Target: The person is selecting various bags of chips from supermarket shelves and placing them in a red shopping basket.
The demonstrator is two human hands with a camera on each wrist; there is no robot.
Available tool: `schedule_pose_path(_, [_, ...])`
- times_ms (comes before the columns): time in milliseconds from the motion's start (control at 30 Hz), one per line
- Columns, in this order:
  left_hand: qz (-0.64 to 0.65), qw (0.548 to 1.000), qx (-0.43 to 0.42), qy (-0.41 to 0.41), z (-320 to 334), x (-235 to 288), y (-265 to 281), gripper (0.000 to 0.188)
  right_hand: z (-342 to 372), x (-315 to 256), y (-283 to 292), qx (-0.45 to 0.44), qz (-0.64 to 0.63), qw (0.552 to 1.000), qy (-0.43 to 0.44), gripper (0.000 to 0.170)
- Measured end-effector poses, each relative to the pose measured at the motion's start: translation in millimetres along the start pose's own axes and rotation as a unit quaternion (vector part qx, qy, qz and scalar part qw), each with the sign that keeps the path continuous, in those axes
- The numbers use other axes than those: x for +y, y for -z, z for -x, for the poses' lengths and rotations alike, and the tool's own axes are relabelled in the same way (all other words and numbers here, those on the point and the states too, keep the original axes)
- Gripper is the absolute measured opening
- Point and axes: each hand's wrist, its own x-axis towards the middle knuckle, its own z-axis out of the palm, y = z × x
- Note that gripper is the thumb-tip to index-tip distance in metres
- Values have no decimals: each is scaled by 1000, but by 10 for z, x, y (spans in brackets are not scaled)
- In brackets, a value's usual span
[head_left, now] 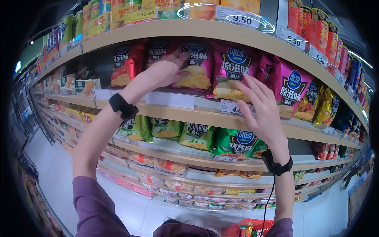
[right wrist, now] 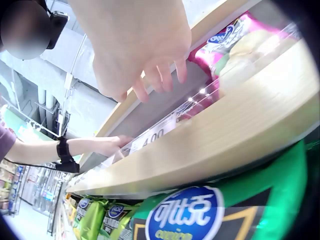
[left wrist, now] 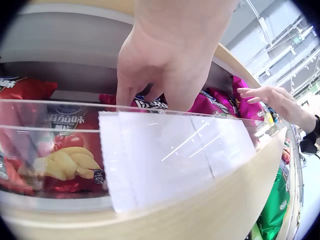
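My left hand point(head_left: 166, 69) reaches over the clear shelf guard, its fingertips at the left edge of a magenta potato chip bag point(head_left: 194, 81). In the left wrist view the fingers point(left wrist: 125, 95) point down behind the guard, their tips partly hidden. My right hand point(head_left: 262, 106) is raised with spread, loosely bent fingers and holds nothing. It overlaps the lower right of another magenta chip bag point(head_left: 227, 89) in the head view. The right wrist view shows that hand point(right wrist: 145, 60) above the shelf edge.
Red tomato chip bags point(head_left: 122, 67) stand at the left of this shelf. A wooden shelf edge point(head_left: 189, 29) runs above, with chip canisters point(head_left: 319, 29) on it. Green chip bags point(head_left: 237, 144) fill the shelf below. A red basket point(head_left: 256, 225) is on the floor.
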Motion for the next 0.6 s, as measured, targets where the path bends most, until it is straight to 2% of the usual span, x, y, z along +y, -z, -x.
schedule_pose_path(133, [20,994,47,-98,39,77,-85,60,-90,47,-315,-59,30,998,-17,43])
schedule_pose_path(200, [17,997,29,-66,102,170,-10,52,-91,70,-387,-89,43,995,-33,44])
schedule_pose_path(267, [1,1000,9,-28,221,290,170,48,-60,-37,-356,-53,32,998,-24,44])
schedule_pose_path(300, [24,991,123,-52,322,264,101,38,-5,-85,-322,-33,18,999,-14,44])
schedule_pose_path(400, [115,949,280,-86,724,520,158,26,414,-321,-310,44,-49,998,8,40])
schedule_pose_path(467, [127,938,305,-106,1252,718,-19,16,962,-518,-469,107,-95,990,10,32])
schedule_pose_path(500, [139,931,297,-163,1528,770,-172,14,1244,-666,-591,117,-124,985,5,28])
schedule_pose_path(533, [158,933,268,-182,1862,898,-398,17,1519,-812,-695,82,-180,980,-22,26])
schedule_pose_path(567, [177,934,238,-200,2195,1026,-623,21,1793,-962,-804,33,-213,975,-54,29])
schedule_pose_path(600, [155,956,169,-180,2563,1150,-932,23,2090,-1092,-900,-42,-220,971,-80,32])
